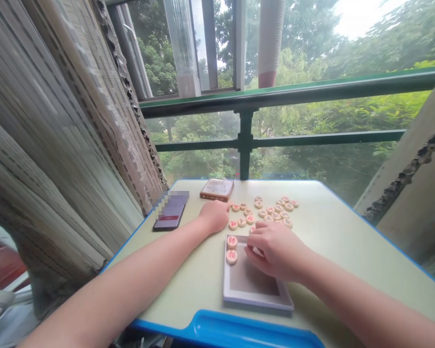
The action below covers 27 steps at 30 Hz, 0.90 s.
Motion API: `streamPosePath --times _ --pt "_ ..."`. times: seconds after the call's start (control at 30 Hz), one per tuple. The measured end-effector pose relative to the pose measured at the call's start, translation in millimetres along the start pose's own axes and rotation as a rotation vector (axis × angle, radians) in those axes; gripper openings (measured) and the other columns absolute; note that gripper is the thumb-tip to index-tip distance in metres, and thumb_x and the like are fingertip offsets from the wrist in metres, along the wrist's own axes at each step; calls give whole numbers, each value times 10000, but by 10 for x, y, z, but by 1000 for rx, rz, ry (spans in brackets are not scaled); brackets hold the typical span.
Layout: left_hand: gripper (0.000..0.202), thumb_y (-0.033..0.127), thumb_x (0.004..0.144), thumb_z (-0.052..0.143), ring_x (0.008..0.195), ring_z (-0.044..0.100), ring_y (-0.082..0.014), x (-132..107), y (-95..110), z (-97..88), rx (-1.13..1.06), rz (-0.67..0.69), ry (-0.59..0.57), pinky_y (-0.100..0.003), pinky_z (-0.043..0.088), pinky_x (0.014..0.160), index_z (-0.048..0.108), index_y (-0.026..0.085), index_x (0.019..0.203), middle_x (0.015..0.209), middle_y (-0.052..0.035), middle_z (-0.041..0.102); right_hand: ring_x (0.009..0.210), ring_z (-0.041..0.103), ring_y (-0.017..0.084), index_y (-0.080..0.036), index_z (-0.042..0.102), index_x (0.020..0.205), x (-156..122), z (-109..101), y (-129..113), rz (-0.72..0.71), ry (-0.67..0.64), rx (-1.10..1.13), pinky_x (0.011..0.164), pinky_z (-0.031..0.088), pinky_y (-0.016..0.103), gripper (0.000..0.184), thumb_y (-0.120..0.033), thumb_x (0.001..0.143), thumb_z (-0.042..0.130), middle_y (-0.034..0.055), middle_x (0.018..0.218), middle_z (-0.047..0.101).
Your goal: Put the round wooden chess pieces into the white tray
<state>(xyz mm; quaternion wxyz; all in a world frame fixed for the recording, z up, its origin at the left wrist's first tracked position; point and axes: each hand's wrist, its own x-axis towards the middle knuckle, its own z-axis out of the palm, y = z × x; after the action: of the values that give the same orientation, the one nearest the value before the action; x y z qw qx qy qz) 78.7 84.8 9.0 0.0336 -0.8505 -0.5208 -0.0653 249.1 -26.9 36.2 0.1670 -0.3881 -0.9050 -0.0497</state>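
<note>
My left hand reaches over the table with curled fingers, its tips beside a Chinese chess piece. Whether a piece is between those fingertips is hidden. Over the top edge of a shallow white box tray, my right hand is bent with fingers and thumb drawn together; what they hold, if anything, cannot be made out. Just beyond its fingers a partly covered piece shows. Inside the tray's left side lie two round wooden pieces with red characters, an upper one and a lower one.
Several loose pieces are spread over the table's far middle and right. A flat printed box lies at the back, a phone at the left. The table has a blue edge; a green railing stands behind it, curtains on both sides.
</note>
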Motion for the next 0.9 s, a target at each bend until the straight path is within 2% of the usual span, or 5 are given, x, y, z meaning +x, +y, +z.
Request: streamPosePath --times 0.3,0.43,0.53,0.67,0.9 --pt "247 193 790 405 794 639 -236 19 -61 45 -23 32 10 -308 450 633 650 187 812 854 -92 694 539 383 130 -180 480 516 42 113 1 42 15 77 525 304 265 328 -224 834 416 28 497 511" --pt "238 181 777 414 796 639 -237 13 -50 47 -31 3 3 -303 446 624 650 193 804 856 -88 693 569 452 137 -180 492 532 48 82 20 212 -12 75 522 314 250 337 -265 849 410 27 510 507" --pt "237 186 780 411 787 638 -243 2 -15 48 7 47 0 -304 439 606 643 185 827 852 -98 686 606 530 150 -193 600 744 64 -11 40 400 -119 9 535 326 251 169 -265 813 463 30 648 610" --pt "230 188 779 418 773 631 -228 -8 14 53 17 107 19 -284 415 577 630 189 867 857 -93 680 720 603 201 -189 576 1033 120 -106 124 429 -167 -154 572 342 275 257 -300 843 443 71 831 673" --pt "250 187 798 368 705 603 -181 28 -98 97 -98 131 45 -254 337 521 600 199 706 766 -40 681 591 539 129 -178 620 811 28 74 414 324 149 -109 570 326 233 228 -254 856 410 34 643 624"
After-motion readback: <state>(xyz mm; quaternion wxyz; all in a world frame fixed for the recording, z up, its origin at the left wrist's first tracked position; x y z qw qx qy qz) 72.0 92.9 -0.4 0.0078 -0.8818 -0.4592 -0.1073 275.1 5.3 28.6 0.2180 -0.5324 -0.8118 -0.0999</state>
